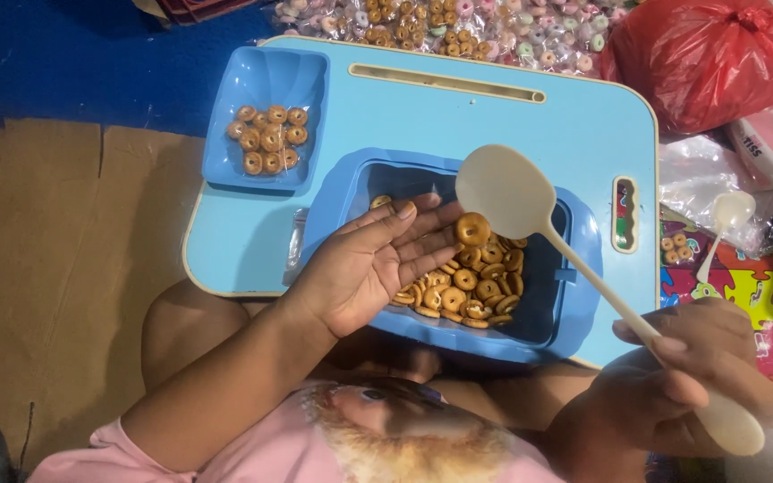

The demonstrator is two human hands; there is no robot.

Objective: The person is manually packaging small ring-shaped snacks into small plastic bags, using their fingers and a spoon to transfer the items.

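Holding cream plastic spoon (530, 224) by handle, right hand (673, 394) has grip closed around it, bowl raised over blue tub (342, 192). Left hand (373, 264) lies open, palm up, one ring biscuit (472, 229) on fingertips; more biscuits (476, 291) heaped in tub on light-blue lap desk (530, 125). Small blue tray (266, 76) at desk corner holds bagged biscuits. Step: portioning biscuits by hand; count needs care.

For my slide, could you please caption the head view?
Left hand cups a ring biscuit over a blue tub; right hand holds a cream spoon.
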